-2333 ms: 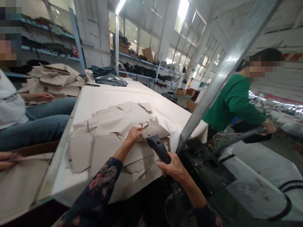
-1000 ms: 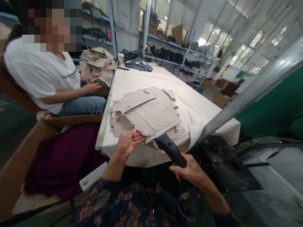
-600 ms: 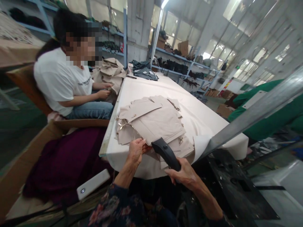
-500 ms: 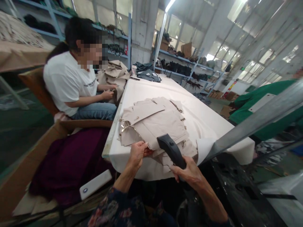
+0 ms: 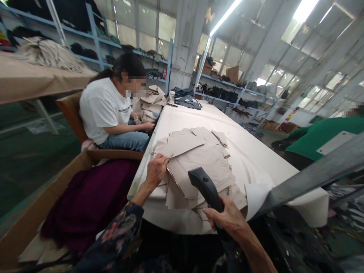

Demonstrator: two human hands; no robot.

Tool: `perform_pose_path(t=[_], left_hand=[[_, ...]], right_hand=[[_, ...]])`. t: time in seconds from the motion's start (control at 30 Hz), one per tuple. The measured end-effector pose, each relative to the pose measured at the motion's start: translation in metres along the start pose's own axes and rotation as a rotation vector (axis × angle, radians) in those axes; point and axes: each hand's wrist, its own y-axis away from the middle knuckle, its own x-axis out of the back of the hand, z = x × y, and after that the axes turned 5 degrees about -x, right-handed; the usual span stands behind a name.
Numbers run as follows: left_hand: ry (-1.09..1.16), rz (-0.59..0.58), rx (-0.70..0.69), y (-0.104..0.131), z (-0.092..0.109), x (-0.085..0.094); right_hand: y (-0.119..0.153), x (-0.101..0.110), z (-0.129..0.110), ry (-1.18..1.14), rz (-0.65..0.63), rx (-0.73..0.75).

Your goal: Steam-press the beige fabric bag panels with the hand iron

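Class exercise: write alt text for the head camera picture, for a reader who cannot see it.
The person's left hand presses on a stack of beige fabric pieces at the near end of a long white table, while the right hand grips a black handle. Left of the table sits a person in a white T-shirt beside a cardboard box of dark purple cloth.

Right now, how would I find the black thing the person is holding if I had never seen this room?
Find the long table covered in white cloth, then the pile of beige fabric pieces at its near end. Just in front of that pile, the right hand grips a black handle that slants up over the fabric. It is the only dark, hard, shiny thing among all the pale, soft cloth.
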Motion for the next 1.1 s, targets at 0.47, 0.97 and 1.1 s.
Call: perform_pose_path(t=[0.47, 0.97, 1.1], left_hand=[[0.511, -0.157, 0.143, -0.011, -0.013, 0.002], [0.827, -0.201, 0.272, -0.001, -0.027, -0.005], [0.813, -0.201, 0.259, 0.0, -0.028, -0.005]], right_hand=[[-0.04, -0.019, -0.036, -0.059, -0.127, 0.135], [-0.043, -0.015, -0.042, -0.105, -0.052, 0.147], [-0.041, -0.016, -0.032, -0.051, -0.109, 0.145]])
